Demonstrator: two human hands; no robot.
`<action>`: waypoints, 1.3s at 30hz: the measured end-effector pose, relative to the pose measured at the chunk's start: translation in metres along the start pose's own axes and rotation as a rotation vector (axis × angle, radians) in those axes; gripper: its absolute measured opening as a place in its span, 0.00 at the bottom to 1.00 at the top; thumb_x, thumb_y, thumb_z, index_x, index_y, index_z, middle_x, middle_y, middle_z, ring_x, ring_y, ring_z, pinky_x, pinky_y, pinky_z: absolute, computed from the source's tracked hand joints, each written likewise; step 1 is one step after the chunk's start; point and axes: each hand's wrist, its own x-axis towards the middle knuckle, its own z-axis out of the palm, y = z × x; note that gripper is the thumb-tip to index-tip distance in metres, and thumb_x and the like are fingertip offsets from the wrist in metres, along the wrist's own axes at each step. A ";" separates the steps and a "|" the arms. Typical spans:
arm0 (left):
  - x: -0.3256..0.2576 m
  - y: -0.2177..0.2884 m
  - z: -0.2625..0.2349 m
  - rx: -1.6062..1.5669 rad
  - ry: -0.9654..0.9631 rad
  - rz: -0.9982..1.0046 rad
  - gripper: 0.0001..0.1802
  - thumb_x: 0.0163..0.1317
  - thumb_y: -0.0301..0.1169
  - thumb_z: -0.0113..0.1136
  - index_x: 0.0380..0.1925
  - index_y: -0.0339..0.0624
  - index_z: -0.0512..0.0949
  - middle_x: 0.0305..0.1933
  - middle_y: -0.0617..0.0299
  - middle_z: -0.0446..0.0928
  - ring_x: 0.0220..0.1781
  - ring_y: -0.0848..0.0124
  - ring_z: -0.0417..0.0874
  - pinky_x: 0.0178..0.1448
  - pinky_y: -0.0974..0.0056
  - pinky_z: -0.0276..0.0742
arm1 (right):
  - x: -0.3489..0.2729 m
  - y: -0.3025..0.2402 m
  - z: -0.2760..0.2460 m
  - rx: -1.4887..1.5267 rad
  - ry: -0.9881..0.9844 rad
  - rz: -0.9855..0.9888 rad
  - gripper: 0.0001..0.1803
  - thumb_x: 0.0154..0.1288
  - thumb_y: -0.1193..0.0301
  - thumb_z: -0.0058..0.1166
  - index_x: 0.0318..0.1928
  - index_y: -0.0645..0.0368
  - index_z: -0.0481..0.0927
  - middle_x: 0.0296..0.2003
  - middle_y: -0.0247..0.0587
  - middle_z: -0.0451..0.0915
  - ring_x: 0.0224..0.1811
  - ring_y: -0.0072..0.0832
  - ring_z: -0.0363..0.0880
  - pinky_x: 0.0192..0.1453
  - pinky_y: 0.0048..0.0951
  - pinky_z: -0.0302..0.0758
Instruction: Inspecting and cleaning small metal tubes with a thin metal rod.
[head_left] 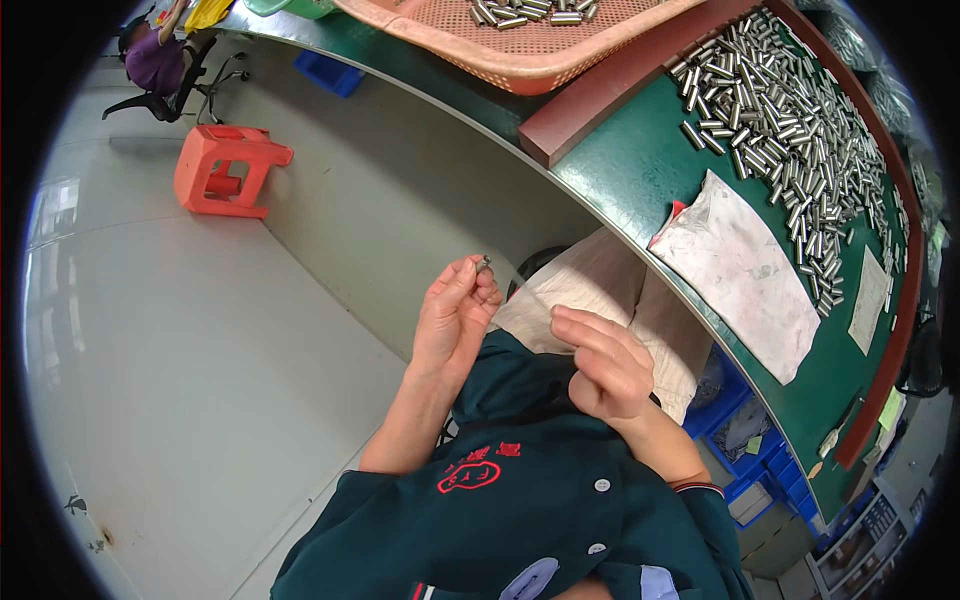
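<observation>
Metal tube (484, 263) sat pinched in left hand (452, 310), outside near edge of table (625, 190); grip of right hand (610, 365) couldn't be told. Many loose tubes (790, 130) lay toward far rim (915, 260), others in basket (540, 75); finished ones indistinguishable.

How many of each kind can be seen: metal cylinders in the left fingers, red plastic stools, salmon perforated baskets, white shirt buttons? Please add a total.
Metal cylinder in the left fingers: 1
Red plastic stool: 1
Salmon perforated basket: 1
White shirt buttons: 2
Total: 5
The loose metal cylinders overlap too much to count.
</observation>
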 end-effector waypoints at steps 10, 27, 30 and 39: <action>0.001 0.005 -0.006 0.014 0.022 0.032 0.08 0.59 0.29 0.51 0.36 0.36 0.69 0.27 0.64 0.67 0.29 0.77 0.65 0.37 0.72 0.64 | -0.007 0.007 0.012 0.191 0.214 0.189 0.06 0.59 0.84 0.41 0.38 0.65 0.65 0.30 0.56 0.77 0.34 0.46 0.79 0.37 0.36 0.77; 0.001 0.007 -0.002 -0.120 -0.042 -0.194 0.07 0.59 0.31 0.51 0.31 0.38 0.71 0.24 0.64 0.68 0.25 0.77 0.66 0.33 0.73 0.65 | 0.000 -0.006 -0.006 0.026 0.012 -0.001 0.08 0.47 0.84 0.50 0.30 0.66 0.68 0.32 0.54 0.77 0.36 0.46 0.78 0.35 0.37 0.79; 0.006 0.008 -0.019 -0.260 -0.116 -0.286 0.07 0.60 0.31 0.51 0.30 0.38 0.70 0.23 0.64 0.67 0.25 0.76 0.65 0.33 0.73 0.64 | 0.011 -0.012 -0.011 0.065 0.002 -0.084 0.08 0.48 0.84 0.48 0.31 0.66 0.67 0.31 0.53 0.77 0.35 0.47 0.79 0.34 0.38 0.79; 0.003 0.004 -0.006 0.120 -0.020 -0.026 0.09 0.60 0.32 0.51 0.33 0.37 0.71 0.23 0.67 0.66 0.26 0.78 0.64 0.35 0.73 0.63 | 0.003 -0.004 -0.004 0.102 0.114 0.090 0.07 0.56 0.83 0.45 0.36 0.65 0.66 0.28 0.54 0.78 0.31 0.44 0.79 0.32 0.35 0.78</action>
